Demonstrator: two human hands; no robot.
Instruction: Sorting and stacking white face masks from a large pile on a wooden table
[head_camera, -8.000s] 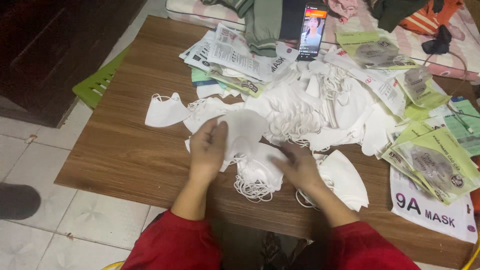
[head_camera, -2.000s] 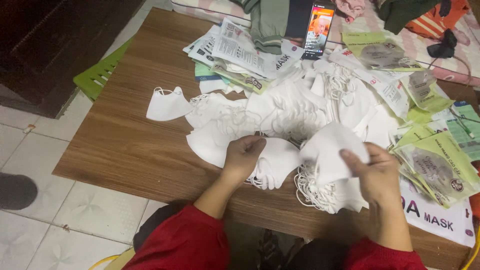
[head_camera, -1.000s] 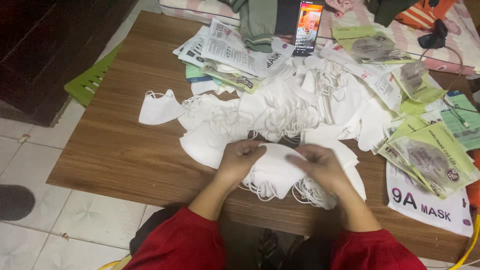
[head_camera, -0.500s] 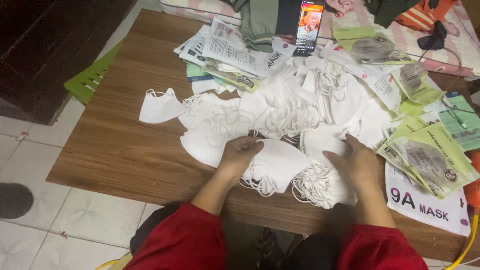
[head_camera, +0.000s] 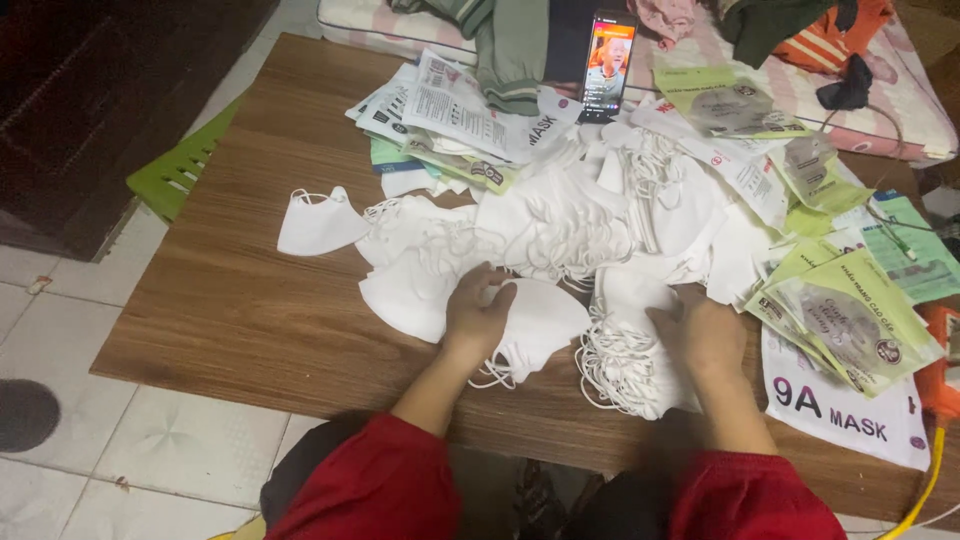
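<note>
A heap of white face masks (head_camera: 560, 225) with elastic ear loops covers the middle of a low wooden table (head_camera: 230, 310). My left hand (head_camera: 478, 312) presses down on a small stack of folded masks (head_camera: 540, 322) near the front edge. My right hand (head_camera: 705, 335) rests flat on a second, thicker stack (head_camera: 625, 345) whose loops spill out on the left side. One single mask (head_camera: 318, 222) lies apart on the left.
Green and white mask packets (head_camera: 850, 320) lie at the right, more packets (head_camera: 450, 110) at the back. A phone (head_camera: 608, 62) with a lit screen stands propped at the far edge against clothes. A green plastic stool (head_camera: 175, 170) sits left of the table.
My right hand has slid right onto the thicker stack and settled flat on it. My left hand stays on the front stack of masks.
</note>
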